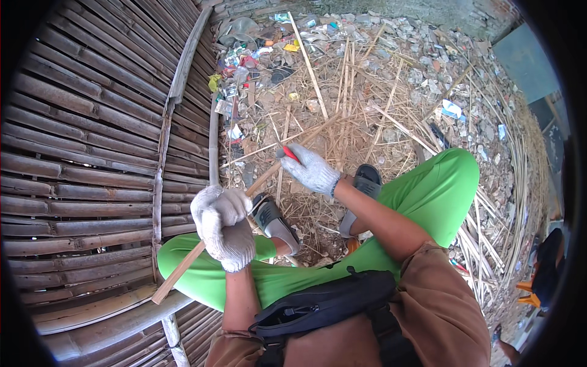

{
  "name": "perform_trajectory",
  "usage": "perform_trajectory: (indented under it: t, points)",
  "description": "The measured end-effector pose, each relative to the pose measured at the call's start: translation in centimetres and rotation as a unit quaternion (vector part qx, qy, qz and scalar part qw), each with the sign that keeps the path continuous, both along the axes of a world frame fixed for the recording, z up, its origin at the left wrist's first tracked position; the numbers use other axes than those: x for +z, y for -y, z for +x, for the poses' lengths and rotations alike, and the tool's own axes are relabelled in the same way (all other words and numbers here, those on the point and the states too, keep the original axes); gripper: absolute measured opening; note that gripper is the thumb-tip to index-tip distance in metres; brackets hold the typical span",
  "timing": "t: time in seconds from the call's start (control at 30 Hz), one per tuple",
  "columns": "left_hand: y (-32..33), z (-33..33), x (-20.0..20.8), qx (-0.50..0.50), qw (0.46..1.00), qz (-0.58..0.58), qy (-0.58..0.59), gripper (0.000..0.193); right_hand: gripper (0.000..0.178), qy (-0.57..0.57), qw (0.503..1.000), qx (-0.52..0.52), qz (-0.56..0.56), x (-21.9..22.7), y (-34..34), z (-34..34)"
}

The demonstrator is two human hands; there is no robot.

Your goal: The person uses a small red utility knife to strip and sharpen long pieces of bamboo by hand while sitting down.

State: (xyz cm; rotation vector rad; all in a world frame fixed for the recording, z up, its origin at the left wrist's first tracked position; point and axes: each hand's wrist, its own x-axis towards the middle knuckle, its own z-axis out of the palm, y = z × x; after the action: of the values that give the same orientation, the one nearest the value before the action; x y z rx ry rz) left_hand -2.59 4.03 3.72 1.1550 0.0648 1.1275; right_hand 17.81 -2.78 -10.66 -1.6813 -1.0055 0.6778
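My left hand (223, 226), in a pale knitted work glove, is closed around a long flat bamboo strip (178, 275). The strip runs slantwise from beside my left knee, up past my right hand, toward the littered ground ahead. In a similar glove, my right hand (313, 171) grips a knife with a red handle (291, 153). Its thin blade (276, 131) points away from me and slightly left, close to the strip. Whether the blade touches the strip I cannot tell. My fingers hide part of the handle.
A bamboo slat platform (92, 147) fills the left side. Loose bamboo strips (309, 67), shavings and scattered rubbish lie on the ground ahead, below a brick wall (397, 7). More long strips (489, 235) lie at the right. My sandalled feet (275, 220) are between my knees.
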Motion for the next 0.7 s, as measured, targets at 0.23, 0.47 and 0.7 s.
perform_trajectory:
  t: [0.23,0.47,0.7]
  points:
    - [-0.5,-2.5,5.7,-0.166,0.964,0.209,0.0,0.07,0.047,-0.029,0.99,0.107,-0.084,7.4,3.4,0.6]
    - [2.6,-4.0,12.8,-0.156,0.923,0.343,0.075,0.07,0.033,-0.058,0.988,0.118,-0.079,15.7,7.3,-1.8]
    - [4.2,-2.7,11.9,-0.133,0.927,0.292,0.193,0.049,0.033,-0.052,0.994,0.071,-0.066,16.9,9.3,-2.0]
